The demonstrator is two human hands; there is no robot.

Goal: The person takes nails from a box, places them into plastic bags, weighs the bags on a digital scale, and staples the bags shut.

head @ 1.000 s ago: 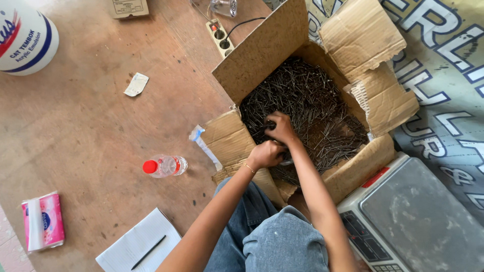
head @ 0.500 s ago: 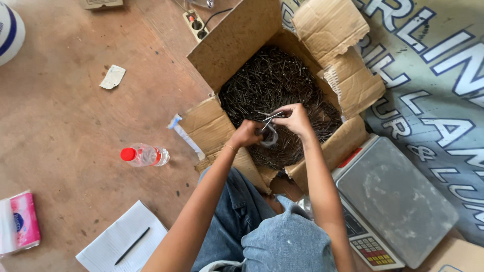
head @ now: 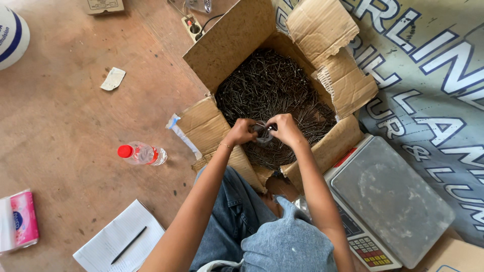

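Head view: a torn cardboard box (head: 229, 45) full of dark nails (head: 275, 85) lies on the floor; a scale (head: 390, 199) sits to its right, a bottle (head: 140, 153) to its left. Since a half-second ago the hands have drawn together over the box's near edge: left hand (head: 240, 132) and right hand (head: 285, 128) both pinch a small clear bag (head: 263, 133), which now holds nails.

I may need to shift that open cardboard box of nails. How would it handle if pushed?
Probably very heavy: the cardboard box is packed with dark nails. Its torn, creased flaps look weak, so gripping them may tear them. Likely slides stiffly rather than tips.
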